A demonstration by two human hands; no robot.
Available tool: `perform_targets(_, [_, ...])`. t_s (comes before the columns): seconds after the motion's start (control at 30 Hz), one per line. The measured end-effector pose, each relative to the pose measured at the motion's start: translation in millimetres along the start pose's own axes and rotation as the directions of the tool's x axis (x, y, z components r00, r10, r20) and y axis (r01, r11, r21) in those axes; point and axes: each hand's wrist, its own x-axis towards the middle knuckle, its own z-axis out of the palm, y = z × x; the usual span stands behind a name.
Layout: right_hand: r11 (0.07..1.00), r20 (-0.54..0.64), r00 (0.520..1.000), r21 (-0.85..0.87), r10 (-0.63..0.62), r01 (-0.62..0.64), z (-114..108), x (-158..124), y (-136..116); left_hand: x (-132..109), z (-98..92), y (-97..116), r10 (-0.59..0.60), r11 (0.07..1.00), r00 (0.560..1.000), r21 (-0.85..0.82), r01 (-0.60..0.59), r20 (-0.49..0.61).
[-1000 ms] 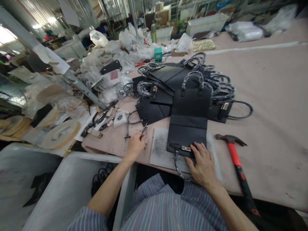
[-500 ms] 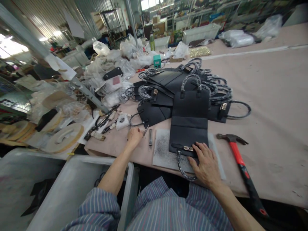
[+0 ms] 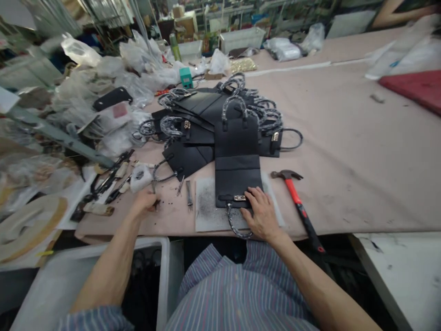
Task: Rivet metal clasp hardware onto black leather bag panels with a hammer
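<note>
My right hand point(image 3: 262, 214) lies flat with fingers apart on the near end of a black handbag point(image 3: 237, 158), just right of its gold clasp point(image 3: 240, 198). The bag rests on a grey pad point(image 3: 207, 212), and its looped handle point(image 3: 235, 227) hangs toward me. My left hand point(image 3: 144, 202) rests on the table to the left, fingers curled around a thin metal tool point(image 3: 153, 187) whose end sticks out past them. Two pronged punches point(image 3: 189, 195) lie between my hands.
A red-handled hammer point(image 3: 296, 203) lies right of the pad. A pile of black handbags point(image 3: 206, 110) sits behind. Tools and plastic bags point(image 3: 113, 177) clutter the left side. A grey bin point(image 3: 69, 289) stands below the table edge at left.
My left hand moved left from the punches and closed on the thin tool. My right hand stayed on the bag. The view swung to the right.
</note>
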Motion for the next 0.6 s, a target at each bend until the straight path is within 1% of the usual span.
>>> perform_targets(0.07, [1.000, 0.012, 1.000, 0.014, 0.006, -0.006, -2.3, 0.6, -0.9, -11.8, 2.4, 0.5, 0.029, 0.982, 0.999, -0.189, -0.033, -0.025])
perform_targets(0.13, [0.999, 0.023, 1.000, 0.034, 0.004, -0.005, -4.8, 0.6, 1.1, -26.4, 10.6, 5.5, 0.088, 0.918, 0.993, -0.381, -0.112, -0.081])
perform_targets(0.17, [0.999, 0.030, 1.000, 0.049, -0.004, 0.003, -6.0, 0.6, 3.5, -34.1, 17.6, 10.4, 0.123, 0.862, 0.987, -0.480, -0.160, -0.108])
perform_targets(0.23, [0.996, 0.056, 0.998, 0.087, -0.038, 0.033, -8.3, 0.4, 10.1, -49.4, 36.9, 24.8, 0.200, 0.717, 0.971, -0.656, -0.236, -0.131])
perform_targets(0.3, [0.990, 0.087, 0.993, 0.121, -0.077, 0.066, -10.4, 0.1, 16.6, -63.4, 60.2, 43.3, 0.283, 0.569, 0.951, -0.776, -0.273, -0.126])
perform_targets(0.33, [0.988, 0.099, 0.991, 0.130, -0.090, 0.077, -11.2, -0.1, 18.8, -69.6, 71.9, 52.9, 0.318, 0.528, 0.940, -0.800, -0.286, -0.126])
perform_targets(0.4, [0.989, 0.106, 0.990, 0.124, -0.090, 0.076, -12.0, -0.8, 19.9, -79.8, 93.6, 70.5, 0.374, 0.514, 0.917, -0.791, -0.331, -0.141])
perform_targets(0.47, [0.994, 0.100, 0.993, 0.098, -0.062, 0.052, -11.9, -1.9, 17.4, -87.1, 111.1, 83.9, 0.426, 0.504, 0.887, -0.768, -0.396, -0.178])
perform_targets(0.6, [0.997, 0.099, 0.995, 0.067, -0.031, 0.025, -10.5, -2.9, 11.7, -95.2, 133.5, 97.0, 0.496, 0.444, 0.831, -0.749, -0.492, -0.252])
